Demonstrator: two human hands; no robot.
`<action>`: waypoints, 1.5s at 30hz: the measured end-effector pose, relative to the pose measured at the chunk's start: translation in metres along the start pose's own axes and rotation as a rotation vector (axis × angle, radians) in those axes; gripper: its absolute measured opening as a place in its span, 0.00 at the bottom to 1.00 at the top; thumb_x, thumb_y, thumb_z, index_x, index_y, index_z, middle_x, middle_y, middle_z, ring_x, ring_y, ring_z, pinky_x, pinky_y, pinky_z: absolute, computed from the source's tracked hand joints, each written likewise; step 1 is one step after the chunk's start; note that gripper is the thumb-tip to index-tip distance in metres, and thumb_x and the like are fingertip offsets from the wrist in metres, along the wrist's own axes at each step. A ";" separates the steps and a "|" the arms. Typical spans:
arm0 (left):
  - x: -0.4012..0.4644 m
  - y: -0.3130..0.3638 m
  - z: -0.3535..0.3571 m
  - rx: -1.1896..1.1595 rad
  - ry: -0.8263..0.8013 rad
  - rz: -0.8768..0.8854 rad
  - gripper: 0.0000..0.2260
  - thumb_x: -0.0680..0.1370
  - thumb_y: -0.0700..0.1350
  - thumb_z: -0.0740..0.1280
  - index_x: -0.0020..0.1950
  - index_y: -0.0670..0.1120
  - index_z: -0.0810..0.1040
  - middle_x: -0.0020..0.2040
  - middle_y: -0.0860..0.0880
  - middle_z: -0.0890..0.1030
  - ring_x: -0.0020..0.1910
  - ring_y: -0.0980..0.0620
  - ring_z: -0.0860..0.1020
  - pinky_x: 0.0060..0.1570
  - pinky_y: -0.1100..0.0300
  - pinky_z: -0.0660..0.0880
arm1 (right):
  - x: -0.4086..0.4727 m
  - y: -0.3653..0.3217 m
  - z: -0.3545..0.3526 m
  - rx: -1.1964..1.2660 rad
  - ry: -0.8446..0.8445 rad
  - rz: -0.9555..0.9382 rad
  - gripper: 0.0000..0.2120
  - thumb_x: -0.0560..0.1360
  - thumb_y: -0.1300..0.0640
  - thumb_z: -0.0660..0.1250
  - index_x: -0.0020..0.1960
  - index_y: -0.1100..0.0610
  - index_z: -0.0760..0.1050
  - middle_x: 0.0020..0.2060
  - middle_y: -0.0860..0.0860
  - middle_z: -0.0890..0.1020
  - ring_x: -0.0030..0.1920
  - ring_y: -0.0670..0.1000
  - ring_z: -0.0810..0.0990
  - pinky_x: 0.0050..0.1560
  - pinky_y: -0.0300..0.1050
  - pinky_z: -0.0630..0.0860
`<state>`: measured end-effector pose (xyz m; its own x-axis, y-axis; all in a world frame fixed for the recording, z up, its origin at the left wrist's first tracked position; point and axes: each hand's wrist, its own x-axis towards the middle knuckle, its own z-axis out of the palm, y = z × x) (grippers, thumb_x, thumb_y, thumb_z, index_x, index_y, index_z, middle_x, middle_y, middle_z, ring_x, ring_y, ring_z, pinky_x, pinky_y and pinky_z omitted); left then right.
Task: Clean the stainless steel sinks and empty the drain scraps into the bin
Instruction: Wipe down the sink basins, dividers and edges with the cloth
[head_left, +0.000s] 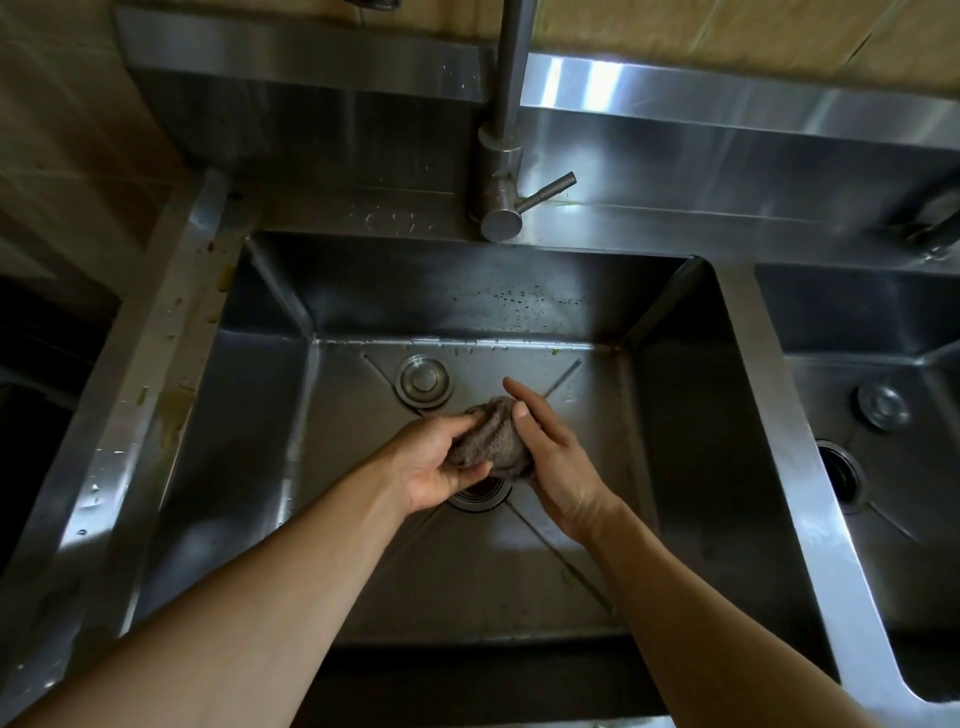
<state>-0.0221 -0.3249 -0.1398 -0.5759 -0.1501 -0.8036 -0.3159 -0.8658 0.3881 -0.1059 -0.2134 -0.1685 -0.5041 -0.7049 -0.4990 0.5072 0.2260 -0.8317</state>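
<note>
Cloth (493, 441) bunched between both hands over the near drain opening (480, 492) of the left sink (675, 415), probably so drips fall into the basin. Left hand (441, 467): palm up, grip curled round cloth's left side. Right hand (545, 441): fingers straight, pressed flat on its right side. Stopper (423, 382) lies farther back. Right sink (924, 332) untouched.

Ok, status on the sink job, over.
Both hands, left and right, on the crumpled grey-brown cloth over the middle steel sink's open drain. Round metal stopper lying aside. Nothing blocking.
</note>
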 end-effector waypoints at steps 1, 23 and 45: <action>0.000 0.000 0.001 0.013 -0.011 -0.007 0.09 0.81 0.41 0.59 0.45 0.41 0.77 0.40 0.42 0.78 0.39 0.49 0.77 0.22 0.66 0.75 | 0.002 -0.001 0.001 -0.023 0.016 -0.020 0.14 0.80 0.55 0.58 0.64 0.54 0.74 0.57 0.56 0.76 0.56 0.51 0.78 0.53 0.45 0.79; 0.074 -0.032 -0.050 1.729 0.039 0.661 0.10 0.80 0.45 0.62 0.47 0.49 0.60 0.44 0.52 0.67 0.43 0.55 0.70 0.42 0.63 0.63 | 0.092 0.052 0.004 -0.433 0.090 0.491 0.15 0.81 0.56 0.58 0.40 0.61 0.77 0.36 0.57 0.79 0.38 0.54 0.78 0.41 0.48 0.76; 0.039 -0.016 -0.040 0.127 -0.015 -0.112 0.08 0.79 0.42 0.62 0.48 0.39 0.78 0.36 0.44 0.79 0.26 0.54 0.78 0.22 0.65 0.75 | 0.029 0.022 -0.033 -0.319 -0.258 0.159 0.18 0.75 0.64 0.68 0.63 0.58 0.71 0.57 0.58 0.79 0.56 0.53 0.79 0.56 0.48 0.76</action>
<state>-0.0092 -0.3361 -0.1957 -0.5429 -0.0482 -0.8384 -0.4706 -0.8095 0.3512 -0.1323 -0.2066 -0.2092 -0.2262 -0.7803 -0.5831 0.3024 0.5128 -0.8035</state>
